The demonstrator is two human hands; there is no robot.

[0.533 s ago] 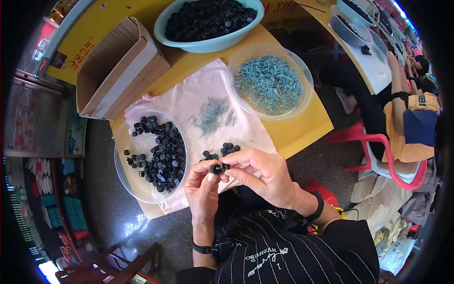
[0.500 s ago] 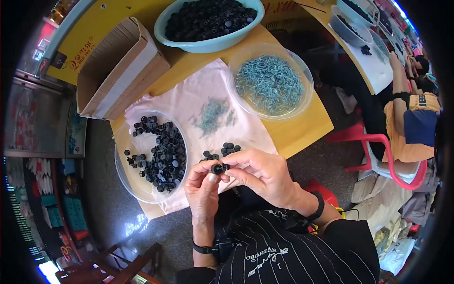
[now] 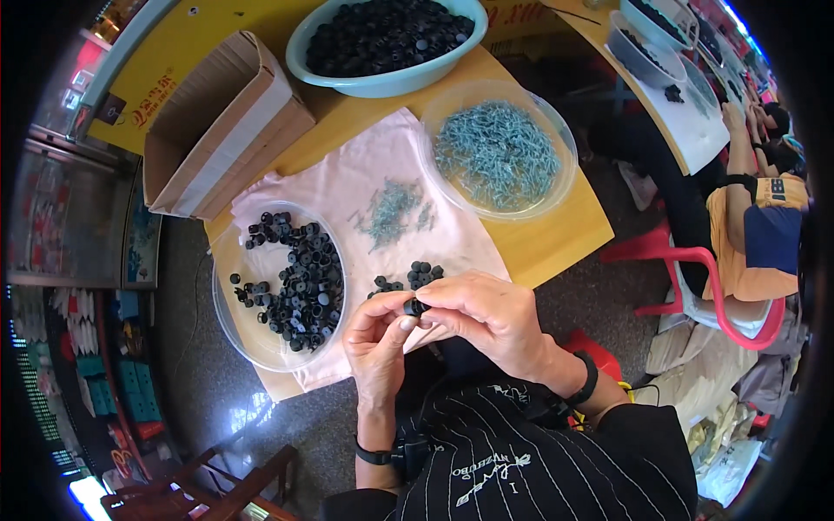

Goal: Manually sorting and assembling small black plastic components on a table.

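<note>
A small round black plastic knob [image 3: 412, 307] is pinched between the fingertips of both my hands, just above the near edge of a pink cloth [image 3: 465, 239]. My left hand [image 3: 380, 340] closes thumb and fingers on its left side. From the right, my right hand [image 3: 488, 314] grips it with thumb and forefinger, covering part of it. Just beyond my fingertips lies a little heap of black knobs [image 3: 425, 273]. Farther off on the cloth is a loose pile of thin bluish-grey screws [image 3: 393, 211]. To the left, a clear round tray [image 3: 228, 323] holds many more black knobs.
At the right back of the yellow table [image 3: 556, 234] stands a clear round tub [image 3: 569, 165] of screws. Behind are a pale blue basin [image 3: 382, 85] full of black parts and an open cardboard box [image 3: 228, 130]. A red chair [image 3: 714, 269] and a seated person [image 3: 756, 226] are at the right.
The knob has shifted slightly right and turned, so its round end no longer faces up toward me. My left hand has moved a little right with it.
</note>
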